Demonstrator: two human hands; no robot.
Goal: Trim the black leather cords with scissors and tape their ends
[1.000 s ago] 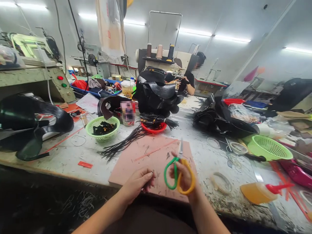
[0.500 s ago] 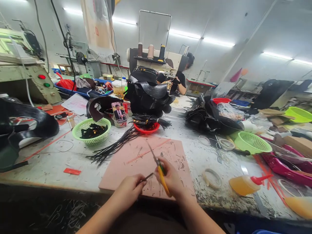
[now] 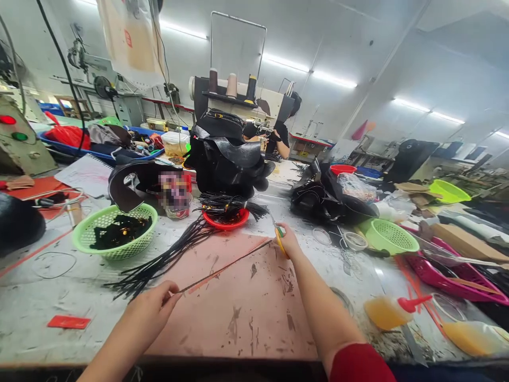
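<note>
A thin dark strip [image 3: 226, 269] is stretched slantwise over the pinkish board [image 3: 207, 323]. Its near end is pinched in my left hand [image 3: 153, 303], at the board's left side. My right hand [image 3: 291, 243], at the board's far right corner, is closed around yellow-handled scissors [image 3: 281, 246] that point away from me. The strip's far end reaches that hand; how it is held there is hidden. Beyond the board, a bundle of black strips [image 3: 159, 260] trails left from near a red bowl [image 3: 226, 224], with more strips lying across the bowl.
Left stands a green basket [image 3: 115, 252] of small black pieces. Black leather bags [image 3: 228, 164] stand behind the bowl. On the right are a glue bottle [image 3: 385, 313], another green basket [image 3: 392, 239] and a magenta tray [image 3: 433, 278]. A person [image 3: 282, 135] sits beyond the sewing machine.
My hands have moved apart: the right one forward with the scissors, the left one leftward. The strip is now drawn out long between them. The view has shifted.
</note>
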